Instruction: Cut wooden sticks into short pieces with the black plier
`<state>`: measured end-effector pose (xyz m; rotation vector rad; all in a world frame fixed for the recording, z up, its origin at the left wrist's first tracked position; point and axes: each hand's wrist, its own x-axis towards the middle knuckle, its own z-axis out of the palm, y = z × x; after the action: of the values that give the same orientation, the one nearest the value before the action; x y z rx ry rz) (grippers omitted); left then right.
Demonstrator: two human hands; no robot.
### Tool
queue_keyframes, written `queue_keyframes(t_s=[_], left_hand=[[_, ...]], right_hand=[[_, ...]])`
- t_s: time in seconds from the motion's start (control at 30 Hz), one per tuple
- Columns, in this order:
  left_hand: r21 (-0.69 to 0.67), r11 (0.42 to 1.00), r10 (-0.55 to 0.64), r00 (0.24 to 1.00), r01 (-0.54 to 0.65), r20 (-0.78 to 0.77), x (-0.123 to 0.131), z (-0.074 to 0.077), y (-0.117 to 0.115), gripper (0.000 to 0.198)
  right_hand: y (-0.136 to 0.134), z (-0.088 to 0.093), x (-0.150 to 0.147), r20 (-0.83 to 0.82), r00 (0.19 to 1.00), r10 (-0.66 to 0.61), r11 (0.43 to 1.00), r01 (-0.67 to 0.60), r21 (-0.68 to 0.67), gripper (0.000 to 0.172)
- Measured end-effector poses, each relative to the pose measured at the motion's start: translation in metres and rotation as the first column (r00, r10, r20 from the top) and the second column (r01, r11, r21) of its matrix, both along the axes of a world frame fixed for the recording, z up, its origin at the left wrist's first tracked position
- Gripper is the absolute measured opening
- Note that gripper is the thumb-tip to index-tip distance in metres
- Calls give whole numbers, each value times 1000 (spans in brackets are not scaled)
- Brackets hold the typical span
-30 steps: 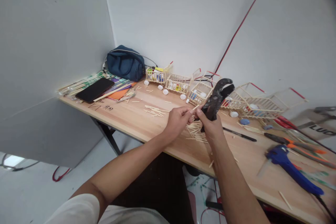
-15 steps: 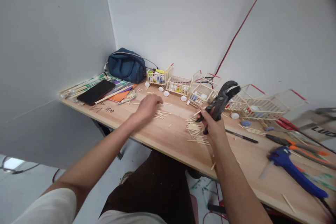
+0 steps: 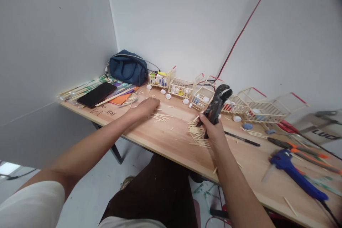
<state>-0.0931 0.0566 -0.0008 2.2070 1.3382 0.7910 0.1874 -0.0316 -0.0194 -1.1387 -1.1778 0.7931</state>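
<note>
My right hand (image 3: 215,130) is wrapped round the handles of a black pipe cutter (image 3: 217,105), its hooked jaws pointing up and away from me. Below it lies a pile of short thin wooden sticks (image 3: 199,133). On the left, my left hand (image 3: 146,108) is palm down, low over the tabletop, its fingers stretched forward with the tips partly hidden. More cut sticks (image 3: 162,117) lie loose right beside those fingers. Whether they touch a stick cannot be made out.
Several small stick-built carts (image 3: 181,87) with white round wheels line the wall. To the left are a blue bag (image 3: 128,67), a black phone (image 3: 96,94) and coloured sheets (image 3: 120,99). A blue glue gun (image 3: 296,174), orange-handled pliers (image 3: 301,149) and a black pen (image 3: 243,139) lie right.
My left hand has moved slightly left and down toward the tabletop. The right hand still grips the pipe cutter, which has shifted a little left and lower in view.
</note>
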Motion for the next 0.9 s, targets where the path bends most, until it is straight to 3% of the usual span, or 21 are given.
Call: queue_keyframes(t_s=[0.1, 0.17, 0.2, 0.27, 0.33, 0.43, 0.57, 0.9], left_hand=[[-2, 999, 43, 986, -44, 159, 11, 8, -6, 10], [-73, 997, -6, 970, 24, 243, 28, 12, -15, 13], [-226, 968, -10, 920, 107, 392, 39, 13, -21, 13], [-442, 844, 57, 769, 303, 637, 62, 12, -34, 20], [-479, 755, 122, 623, 447, 773, 83, 9, -45, 28], [-498, 680, 198, 520, 538, 831, 105, 2, -54, 32], [-491, 687, 222, 489, 536, 844, 114, -4, -55, 31], [-434, 749, 119, 542, 501, 832, 113, -11, -56, 32]], right_hand=[[-2, 3, -3, 13, 999, 38, 999, -38, -15, 32], [-4, 5, -7, -3, 998, 65, 997, -65, -34, 33], [-6, 6, -8, -12, 996, 84, 995, -84, -45, 34], [-7, 7, -11, -19, 992, 124, 990, -125, -63, 35], [-7, 6, -12, -14, 990, 142, 987, -142, -75, 36], [-5, 4, -10, 36, 991, 130, 988, -126, -89, 35], [-3, 3, -8, 89, 993, 83, 993, -75, -96, 33], [-5, 6, -11, 83, 991, 109, 989, -99, -113, 32]])
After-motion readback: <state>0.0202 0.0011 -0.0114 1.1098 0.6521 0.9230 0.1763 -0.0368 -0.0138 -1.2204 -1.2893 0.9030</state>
